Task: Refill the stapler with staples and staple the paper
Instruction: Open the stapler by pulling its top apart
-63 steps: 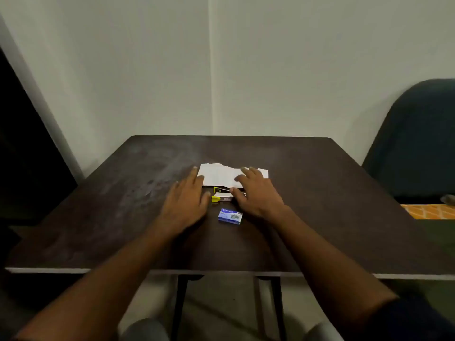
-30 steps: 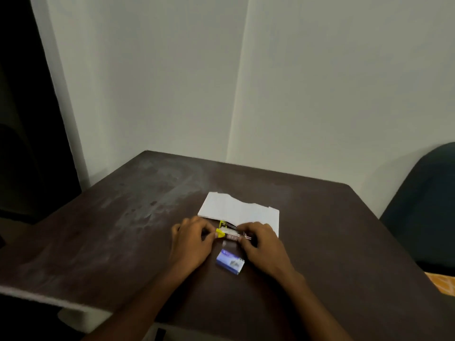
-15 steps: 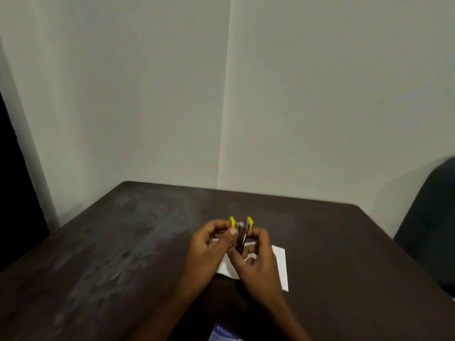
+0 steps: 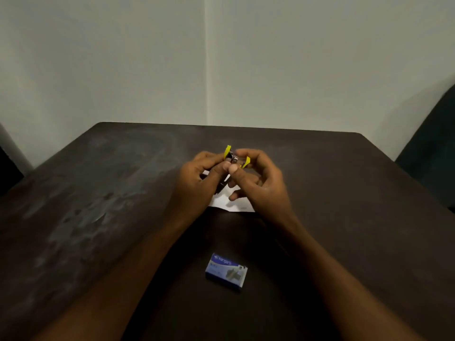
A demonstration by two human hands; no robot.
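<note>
A small stapler (image 4: pixel 235 158) with yellow ends and a metal middle is held up above the dark table (image 4: pixel 98 205), its two halves spread apart. My left hand (image 4: pixel 199 183) grips it from the left with thumb and fingers. My right hand (image 4: pixel 258 183) pinches it from the right. Under both hands lies white paper (image 4: pixel 231 203), mostly hidden. A blue box of staples (image 4: pixel 226 271) lies shut on the table between my forearms, nearer to me.
The table stands in a corner of two pale walls. A dark blue chair (image 4: pixel 433 153) is at the right edge. A dark opening shows at the far left.
I have picked the stapler up off the table with both hands and its yellow ends have spread wider apart. The camera has tilted down, so the staple box is in full view.
</note>
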